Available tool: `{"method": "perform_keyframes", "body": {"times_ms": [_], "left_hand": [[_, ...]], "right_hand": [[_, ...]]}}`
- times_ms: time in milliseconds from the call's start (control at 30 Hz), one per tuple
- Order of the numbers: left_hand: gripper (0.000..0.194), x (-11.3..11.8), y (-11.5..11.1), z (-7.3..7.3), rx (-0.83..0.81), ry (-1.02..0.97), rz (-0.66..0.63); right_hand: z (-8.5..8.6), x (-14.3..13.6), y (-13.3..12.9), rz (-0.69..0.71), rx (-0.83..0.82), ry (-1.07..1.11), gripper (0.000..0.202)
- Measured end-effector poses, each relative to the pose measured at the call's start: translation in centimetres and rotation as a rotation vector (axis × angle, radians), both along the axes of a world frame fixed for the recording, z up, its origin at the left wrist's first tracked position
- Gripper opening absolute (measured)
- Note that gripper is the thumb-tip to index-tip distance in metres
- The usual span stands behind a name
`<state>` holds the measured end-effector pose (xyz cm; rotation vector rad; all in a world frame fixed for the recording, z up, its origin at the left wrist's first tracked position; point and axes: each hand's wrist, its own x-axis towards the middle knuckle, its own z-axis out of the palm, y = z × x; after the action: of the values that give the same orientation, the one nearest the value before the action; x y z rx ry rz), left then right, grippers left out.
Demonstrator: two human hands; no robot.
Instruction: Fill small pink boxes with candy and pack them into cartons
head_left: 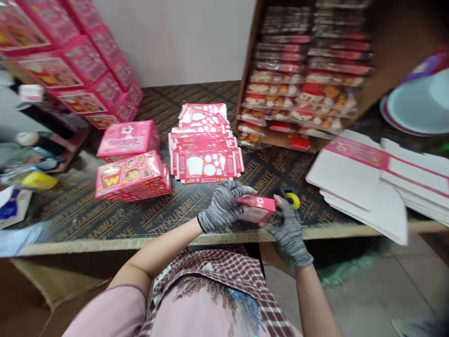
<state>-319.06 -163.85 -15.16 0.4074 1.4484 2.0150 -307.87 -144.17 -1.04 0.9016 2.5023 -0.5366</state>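
Note:
Between my two gloved hands, just above the table's front edge, is a small pink box (pixel 257 208). My left hand (pixel 224 206), in a grey glove, grips its left end. Bare fingertips of my right hand (pixel 288 229) press on the box's right end. Beyond my hands lies an overlapping pile of flat pink cartons with white cut-out shapes (pixel 206 154). To the left, a stack of printed pink boxes (pixel 131 175) stands in front of another pink box (pixel 128 138). A yellow and black object, perhaps a tape roll (pixel 293 199), lies by my right hand.
Tall stacked pink packages (pixel 87 70) rise at the back left. A brown carton (pixel 259 70) holds rows of clear-wrapped packets (pixel 305 93). White and pink cardboard sheets (pixel 354 178) overhang the table's front edge at right, near pale round tubs (pixel 421 105).

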Motion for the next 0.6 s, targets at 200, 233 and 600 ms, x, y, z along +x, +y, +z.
{"method": "perform_keyframes", "body": {"times_ms": [200, 233, 600], "left_hand": [[0.082, 0.7, -4.6, -1.3, -0.014, -0.579, 0.201], [0.089, 0.9, -5.3, -1.4, -0.014, -0.766, 0.248], [0.086, -1.6, -18.2, -4.9, -0.235, -1.161, 0.395]], "right_hand": [[-3.9, 3.5, -0.2, -0.035, -0.083, -0.072, 0.038], [-4.6, 3.0, -1.0, 0.018, -0.015, 0.017, 0.038], [-11.2, -2.5, -6.8, 0.735, -0.122, 0.277, 0.061]]}}
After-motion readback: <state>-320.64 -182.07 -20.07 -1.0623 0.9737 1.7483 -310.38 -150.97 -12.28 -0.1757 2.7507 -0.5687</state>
